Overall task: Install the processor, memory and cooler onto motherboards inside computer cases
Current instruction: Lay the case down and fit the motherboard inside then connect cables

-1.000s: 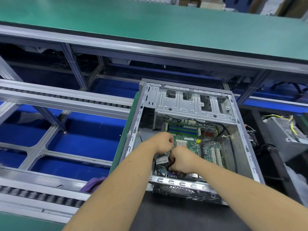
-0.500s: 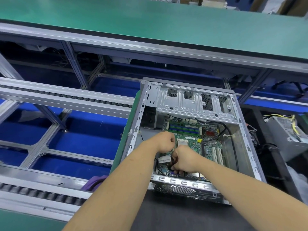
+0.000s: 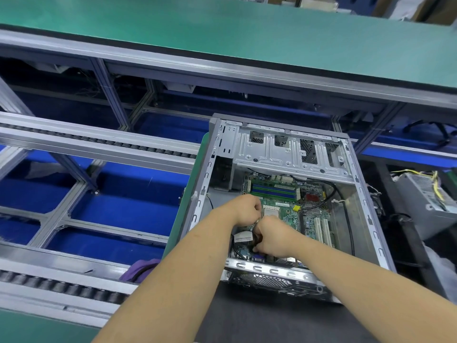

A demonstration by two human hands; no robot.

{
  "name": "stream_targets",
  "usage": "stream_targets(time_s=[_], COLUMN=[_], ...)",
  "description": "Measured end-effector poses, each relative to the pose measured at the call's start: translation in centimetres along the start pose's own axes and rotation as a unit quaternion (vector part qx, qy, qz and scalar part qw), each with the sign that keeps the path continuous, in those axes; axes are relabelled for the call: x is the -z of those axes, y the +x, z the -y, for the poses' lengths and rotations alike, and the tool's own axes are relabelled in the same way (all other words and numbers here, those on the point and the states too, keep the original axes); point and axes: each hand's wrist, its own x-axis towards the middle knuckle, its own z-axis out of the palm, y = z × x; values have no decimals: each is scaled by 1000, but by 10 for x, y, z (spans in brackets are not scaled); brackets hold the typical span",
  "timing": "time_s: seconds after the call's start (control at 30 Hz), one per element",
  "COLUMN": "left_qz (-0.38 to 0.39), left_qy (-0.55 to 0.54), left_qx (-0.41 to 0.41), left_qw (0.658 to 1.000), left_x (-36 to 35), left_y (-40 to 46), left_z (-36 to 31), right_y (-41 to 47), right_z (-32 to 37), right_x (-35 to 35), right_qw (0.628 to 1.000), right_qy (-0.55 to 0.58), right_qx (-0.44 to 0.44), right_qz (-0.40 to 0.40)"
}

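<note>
Hands crowded over the socket

Forearms reach from the near edge into the open computer case [image 3: 368, 219], which lies on a dark surface [image 3: 259, 318]. The right hand [image 3: 274, 235] curls its grip around a black cable [image 3: 256, 240] with a white label. The left hand [image 3: 247, 209] is fisted just beyond; whether it holds anything cannot be told. Beside the knuckles sits the processor [image 3: 271, 211] in the motherboard [image 3: 306, 206], with blue memory [image 3: 273, 190] slots farther back. No cooler is visible. Likely risks: the cable snagging under a cooler, or knuckles bumping the exposed processor.
</note>
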Motion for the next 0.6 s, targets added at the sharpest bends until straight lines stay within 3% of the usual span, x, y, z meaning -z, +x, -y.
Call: stream_targets(time_s=[0.6], left_qz=[4], left_qy=[10], left_qx=[0], left_qw=[1000], left_x=[-1], left_y=[1], left_z=[0], right_y=[-2], right_z=[13], right_x=[-1], right_qw=[995], right_qy=[-88], right_qx=[46], right_qz=[5])
